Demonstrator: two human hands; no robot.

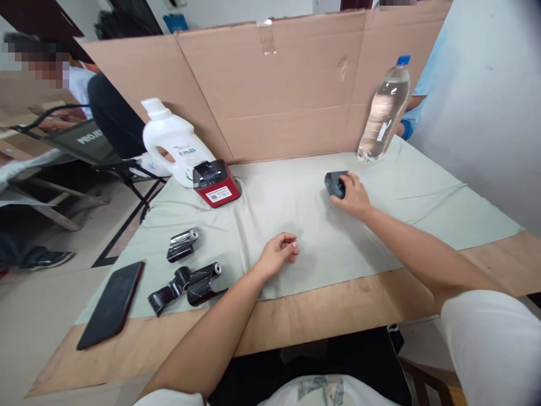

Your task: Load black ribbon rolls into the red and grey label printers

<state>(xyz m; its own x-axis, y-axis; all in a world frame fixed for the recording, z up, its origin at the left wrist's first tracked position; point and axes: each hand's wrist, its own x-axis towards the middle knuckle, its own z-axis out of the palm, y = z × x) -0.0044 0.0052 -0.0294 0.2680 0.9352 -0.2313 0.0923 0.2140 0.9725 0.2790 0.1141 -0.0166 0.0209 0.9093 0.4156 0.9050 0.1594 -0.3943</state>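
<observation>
At the right of the table, my right hand (355, 195) grips a small dark grey, box-like plastic piece (333, 181). The fingers and thumb hide part of it, so its exact kind is unclear. My left hand (278, 255) rests on the pale cloth (291, 208) near the front edge, fingers curled in, with nothing visible in them. Left of that hand lie shiny black film rolls, one farther back (181, 246) and another closer (205, 283) with a loose strip (169, 292) beside it. A red and black boxy device (217, 185) bearing a white label stands behind them.
A white jug (175, 138) stands behind the red device. At the back right a clear bottle (384, 113) with a blue cap leans by the cardboard wall (287, 90). A flat black tablet-like slab (112, 304) lies front left. Another person sits beyond, at left.
</observation>
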